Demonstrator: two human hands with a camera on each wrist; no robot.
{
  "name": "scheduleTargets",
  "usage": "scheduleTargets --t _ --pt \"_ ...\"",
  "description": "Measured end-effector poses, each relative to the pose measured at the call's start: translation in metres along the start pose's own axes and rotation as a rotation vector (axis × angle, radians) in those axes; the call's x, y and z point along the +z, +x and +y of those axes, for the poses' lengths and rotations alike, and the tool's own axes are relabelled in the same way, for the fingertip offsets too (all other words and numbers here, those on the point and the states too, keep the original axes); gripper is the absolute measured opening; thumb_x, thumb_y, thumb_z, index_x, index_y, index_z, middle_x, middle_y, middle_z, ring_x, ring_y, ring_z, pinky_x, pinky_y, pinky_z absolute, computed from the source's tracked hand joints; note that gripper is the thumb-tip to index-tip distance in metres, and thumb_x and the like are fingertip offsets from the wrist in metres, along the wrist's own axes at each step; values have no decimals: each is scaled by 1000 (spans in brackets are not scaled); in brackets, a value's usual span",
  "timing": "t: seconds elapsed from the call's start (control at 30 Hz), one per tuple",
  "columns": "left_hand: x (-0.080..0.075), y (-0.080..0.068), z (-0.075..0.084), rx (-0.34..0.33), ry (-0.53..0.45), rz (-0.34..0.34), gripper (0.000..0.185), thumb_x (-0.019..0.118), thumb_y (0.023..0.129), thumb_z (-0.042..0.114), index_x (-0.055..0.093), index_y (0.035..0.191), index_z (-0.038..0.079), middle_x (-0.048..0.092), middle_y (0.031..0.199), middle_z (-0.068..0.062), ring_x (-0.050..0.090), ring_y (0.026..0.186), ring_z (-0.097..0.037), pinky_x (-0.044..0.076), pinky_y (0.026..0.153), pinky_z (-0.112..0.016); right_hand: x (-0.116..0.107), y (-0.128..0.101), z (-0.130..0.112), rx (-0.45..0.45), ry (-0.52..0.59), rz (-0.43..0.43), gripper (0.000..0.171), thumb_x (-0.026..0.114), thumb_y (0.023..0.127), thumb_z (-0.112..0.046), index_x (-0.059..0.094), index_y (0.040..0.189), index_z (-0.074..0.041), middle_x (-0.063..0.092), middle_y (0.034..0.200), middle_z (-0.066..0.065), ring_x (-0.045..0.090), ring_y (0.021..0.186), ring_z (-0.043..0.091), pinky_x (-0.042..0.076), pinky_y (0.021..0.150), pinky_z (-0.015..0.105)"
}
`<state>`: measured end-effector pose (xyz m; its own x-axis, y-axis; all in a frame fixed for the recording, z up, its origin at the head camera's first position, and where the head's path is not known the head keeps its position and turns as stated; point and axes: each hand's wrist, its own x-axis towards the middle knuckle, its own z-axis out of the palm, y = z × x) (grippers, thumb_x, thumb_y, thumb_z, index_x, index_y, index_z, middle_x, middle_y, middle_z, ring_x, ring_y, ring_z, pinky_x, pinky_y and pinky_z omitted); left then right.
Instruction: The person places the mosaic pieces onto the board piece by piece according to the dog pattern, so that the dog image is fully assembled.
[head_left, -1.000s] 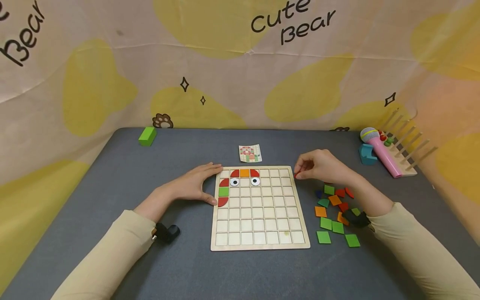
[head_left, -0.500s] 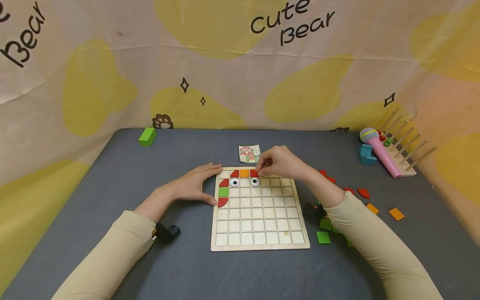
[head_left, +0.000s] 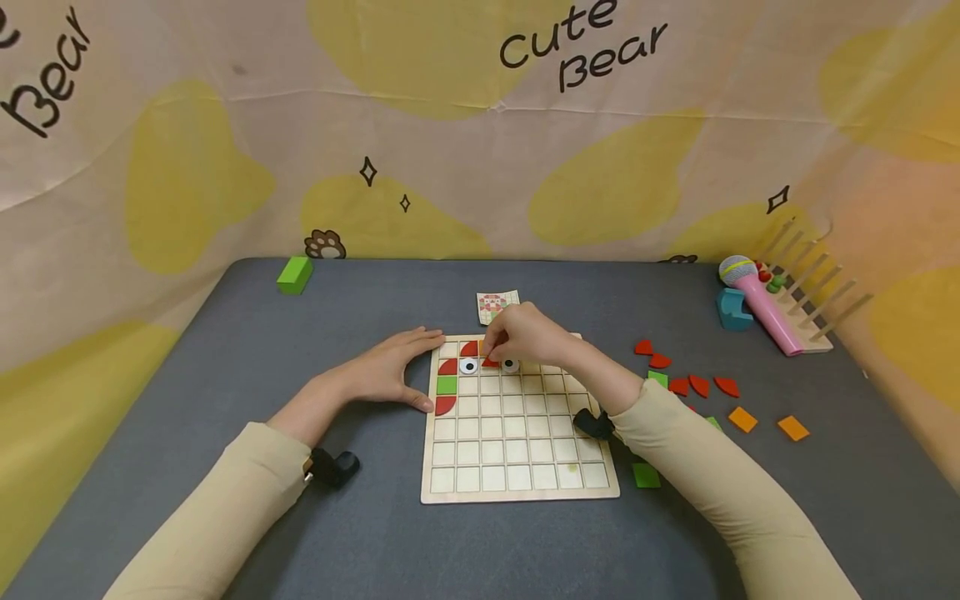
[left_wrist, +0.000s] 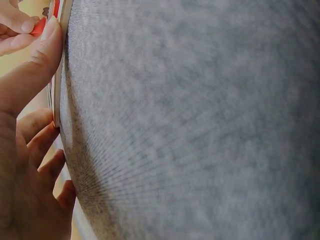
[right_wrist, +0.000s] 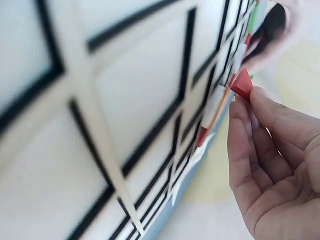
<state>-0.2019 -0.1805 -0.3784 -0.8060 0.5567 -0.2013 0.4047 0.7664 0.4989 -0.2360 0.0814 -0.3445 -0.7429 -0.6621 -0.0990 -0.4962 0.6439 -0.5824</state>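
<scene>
A wooden grid board (head_left: 517,429) lies on the table. My left hand (head_left: 386,367) rests at its left edge, thumb and fingers spread along the rim. Thumb and fingertips of my right hand (head_left: 528,333) pinch a red tile (right_wrist: 242,86) over the upper cells, between two round eye tiles (head_left: 468,366). Red quarter-round tiles (head_left: 445,406) and a green square tile (head_left: 447,385) sit in the left column. In the top row, a red tile (head_left: 468,348) shows, while the orange one beside it is mostly hidden behind my right hand.
Loose red tiles (head_left: 698,386), orange tiles (head_left: 792,428) and green tiles (head_left: 646,476) lie right of the board, partly under my right sleeve. A small pattern card (head_left: 491,307) is behind the board. Farther off are a green block (head_left: 295,275), a pink microphone (head_left: 772,317) and a pegged rack (head_left: 821,340).
My right hand has carried the red tile from beyond the board's right edge leftward to the upper cells. Loose tiles at the right have spread apart. The left hand stays put.
</scene>
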Motion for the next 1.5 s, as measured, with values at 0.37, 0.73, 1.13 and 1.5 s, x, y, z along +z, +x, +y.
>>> scheduleTargets --t 0.37,0.73,1.13,1.5 --pt "1 0 -2 6 -8 6 106 85 72 46 30 156 11 28 164 -10 16 156 -36 21 123 -58 6 3 0 9 -40 -27 8 74 86 -5 79 87 -12 77 83 1 66 73 7 53 69 20" --pt "2 1 -3 12 -6 12 106 85 72 48 32 155 11 29 164 -10 16 155 -36 21 123 -59 8 5 4 -14 -47 -49 9 75 85 -5 79 85 -14 77 81 -1 66 70 6 53 69 20" --pt "3 1 -3 15 1 13 105 84 72 49 32 155 12 30 164 -9 16 155 -36 21 122 -59 11 5 3 -19 -55 -33 8 78 81 -5 77 84 -12 76 80 0 65 71 6 53 69 19" --pt "2 1 -2 2 10 3 106 84 72 50 31 156 12 29 164 -9 16 155 -36 21 123 -60 -16 -14 18 14 17 57 8 75 85 -7 77 93 -9 77 89 5 69 78 12 56 73 26"
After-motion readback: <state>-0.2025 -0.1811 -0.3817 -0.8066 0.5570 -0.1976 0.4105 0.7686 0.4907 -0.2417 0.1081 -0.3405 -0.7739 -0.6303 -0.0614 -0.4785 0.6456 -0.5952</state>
